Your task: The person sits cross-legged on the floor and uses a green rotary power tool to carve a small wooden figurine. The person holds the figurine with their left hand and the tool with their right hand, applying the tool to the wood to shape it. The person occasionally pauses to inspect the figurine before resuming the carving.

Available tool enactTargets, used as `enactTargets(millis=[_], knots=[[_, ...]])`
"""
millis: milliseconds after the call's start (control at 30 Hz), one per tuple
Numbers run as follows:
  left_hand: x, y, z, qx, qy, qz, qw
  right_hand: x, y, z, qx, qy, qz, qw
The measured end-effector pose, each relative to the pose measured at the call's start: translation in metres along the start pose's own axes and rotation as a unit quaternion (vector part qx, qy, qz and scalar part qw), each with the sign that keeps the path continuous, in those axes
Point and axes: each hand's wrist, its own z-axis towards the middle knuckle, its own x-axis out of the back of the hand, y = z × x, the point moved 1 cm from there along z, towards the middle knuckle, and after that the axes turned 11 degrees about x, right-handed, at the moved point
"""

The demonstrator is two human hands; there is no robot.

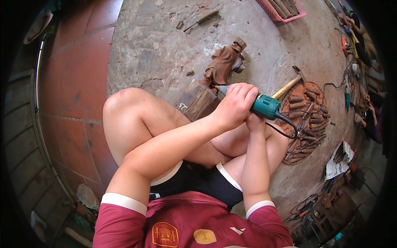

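Head camera: both hands point(237, 105) grip a green power tool point(265, 106)

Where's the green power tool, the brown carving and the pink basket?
Green power tool point(265, 106): head view, on its casing.
Brown carving point(224, 65): head view, middle of its body.
Pink basket point(291, 18): head view, on its rim.

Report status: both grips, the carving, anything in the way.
Left grip closed on green rotary tool; right grip beneath, partly hidden. Tip at near end of brown carving. Black cord loops behind, clear of tip.
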Motion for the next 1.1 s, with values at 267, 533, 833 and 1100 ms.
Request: enactTargets(millis=[267,533,833,1100], knots=[[-0.0002,-0.0008,0.0002,0.005,-0.005,0.000,1.000,0.0007,-0.0014,0.0004,-0.016,-0.023,0.020,0.999],[-0.0012,-0.0012,0.0004,0.004,-0.007,-0.003,1.000,-0.0016,-0.0047,0.0013,-0.010,-0.005,0.046,0.999],[-0.0001,0.0002,0.0012,0.004,-0.008,-0.005,1.000,-0.0013,-0.0053,0.0023,-0.014,-0.001,0.038,0.999],[-0.0007,0.0011,-0.0012,0.007,-0.002,-0.003,1.000,-0.0003,-0.0021,-0.0030,-0.015,0.005,0.040,0.999]])
